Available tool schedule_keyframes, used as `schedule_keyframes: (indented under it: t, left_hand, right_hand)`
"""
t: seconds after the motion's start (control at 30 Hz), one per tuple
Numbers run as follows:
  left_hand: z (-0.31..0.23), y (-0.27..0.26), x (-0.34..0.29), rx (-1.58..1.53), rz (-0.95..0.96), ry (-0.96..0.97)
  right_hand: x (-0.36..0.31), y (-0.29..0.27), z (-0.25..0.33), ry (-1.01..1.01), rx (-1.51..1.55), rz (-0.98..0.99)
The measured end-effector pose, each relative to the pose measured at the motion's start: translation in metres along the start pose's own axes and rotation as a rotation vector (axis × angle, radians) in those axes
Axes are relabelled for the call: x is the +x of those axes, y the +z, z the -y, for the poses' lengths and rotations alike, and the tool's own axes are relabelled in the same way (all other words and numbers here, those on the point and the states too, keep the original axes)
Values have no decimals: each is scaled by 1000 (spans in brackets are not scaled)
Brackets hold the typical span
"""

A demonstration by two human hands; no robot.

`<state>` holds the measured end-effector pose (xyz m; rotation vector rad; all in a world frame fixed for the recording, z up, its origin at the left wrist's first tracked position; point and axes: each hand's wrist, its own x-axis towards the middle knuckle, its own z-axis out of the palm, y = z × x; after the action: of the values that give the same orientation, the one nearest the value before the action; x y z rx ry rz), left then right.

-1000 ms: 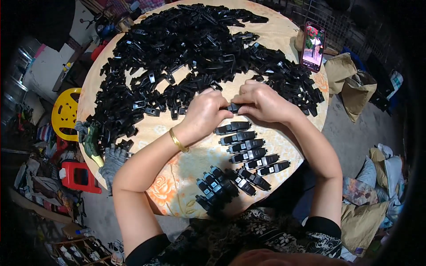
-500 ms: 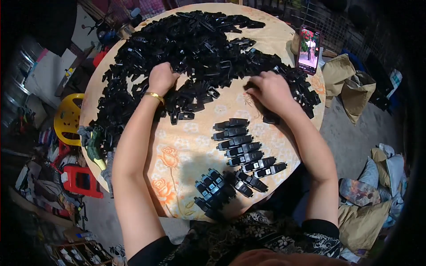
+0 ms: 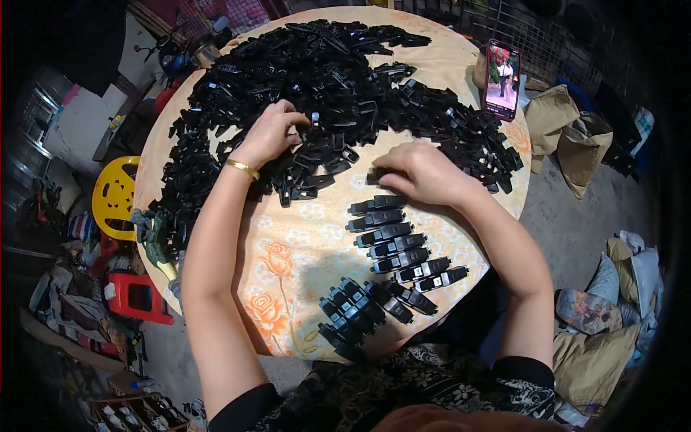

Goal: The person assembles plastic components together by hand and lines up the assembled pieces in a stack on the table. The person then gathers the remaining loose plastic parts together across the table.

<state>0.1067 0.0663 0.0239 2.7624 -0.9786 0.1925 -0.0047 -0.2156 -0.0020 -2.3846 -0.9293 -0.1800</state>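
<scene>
A large heap of black plastic pieces (image 3: pixel 324 72) covers the far part of the round table. My left hand (image 3: pixel 271 135), with a gold bracelet at the wrist, reaches into the heap's near edge; its fingers are bent toward the thumb, and whatever they grip blends into the dark pieces. Toward the middle right, my right hand (image 3: pixel 421 171) pinches a black plastic piece (image 3: pixel 374 175) low over the tabletop. Just nearer to me, similar black pieces (image 3: pixel 389 232) lie side by side in a slanting row. Another cluster of them (image 3: pixel 350 302) sits by the table's near edge, partly in shadow.
A flowered cloth (image 3: pixel 288 230) covers the table. A phone (image 3: pixel 502 81) playing a picture stands upright at the far right rim. Green gourd-like things (image 3: pixel 153 241) lie at the left rim. Yellow (image 3: pixel 115 198) and red (image 3: pixel 138 297) plastic stools stand left; sacks (image 3: pixel 586 367) lie right.
My right hand has moved nearer and left, from the heap's edge to above the slanting row, with a black piece now showing in its fingers. The left hand has turned, its fingers shifting slightly right.
</scene>
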Motion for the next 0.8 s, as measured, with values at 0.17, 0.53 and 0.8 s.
schedule_keyframes:
  t: [0.17,0.53,0.8]
  left_hand:
    - [10,-1,-3,120,-48,179]
    - [-85,-22,-42,-87,-134,96]
    - [-118,29,-56,-273,-137,97]
  right_hand:
    - [2,6,10,91,-11,0]
    - [-6,11,-10,-2,-196,-128]
    - [0,-5,-10,-81,141,-176]
